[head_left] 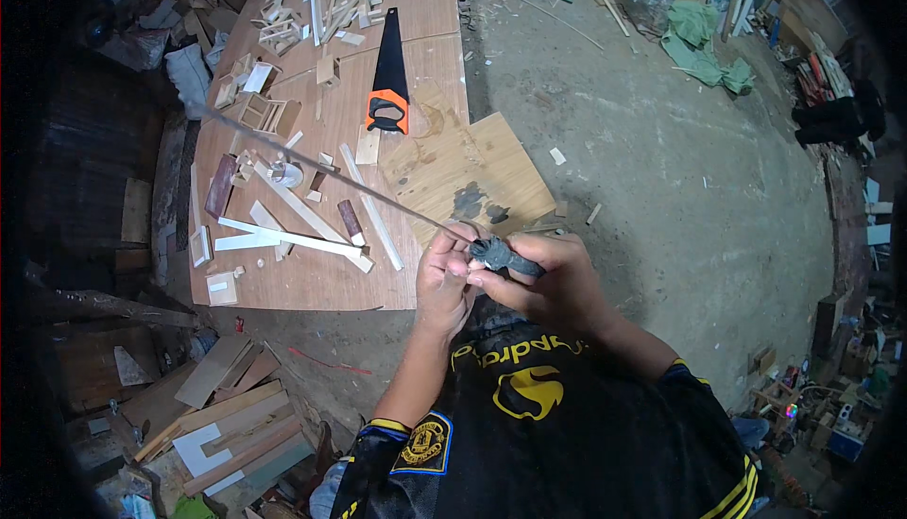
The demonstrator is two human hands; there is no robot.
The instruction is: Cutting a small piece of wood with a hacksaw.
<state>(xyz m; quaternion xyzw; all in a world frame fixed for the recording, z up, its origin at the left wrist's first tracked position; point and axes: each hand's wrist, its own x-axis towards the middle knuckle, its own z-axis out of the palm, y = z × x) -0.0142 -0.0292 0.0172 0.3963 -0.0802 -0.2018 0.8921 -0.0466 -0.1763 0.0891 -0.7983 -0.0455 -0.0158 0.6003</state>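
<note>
Close in front of my chest, my right hand (pixel 565 278) is closed around the black, wrapped-looking handle (pixel 507 257) of a long, thin grey rod or blade (pixel 331 172). Its exact kind is unclear. The long part slants up and left over the table, blurring toward its far tip. At the joint with the handle, the fingers of my left hand (pixel 442 283) pinch the rod's base. Just beyond both hands lies a thin plywood sheet (pixel 515 165) with dark stains, overhanging the table's right edge.
On the wooden table (pixel 397 288) lie a handsaw (pixel 389 75) with an orange and black handle, several wood strips (pixel 288 238), a small jar (pixel 285 174) and small wooden pieces. Boards (pixel 222 425) are stacked at lower left. Green cloth (pixel 699 51) lies on the floor at right.
</note>
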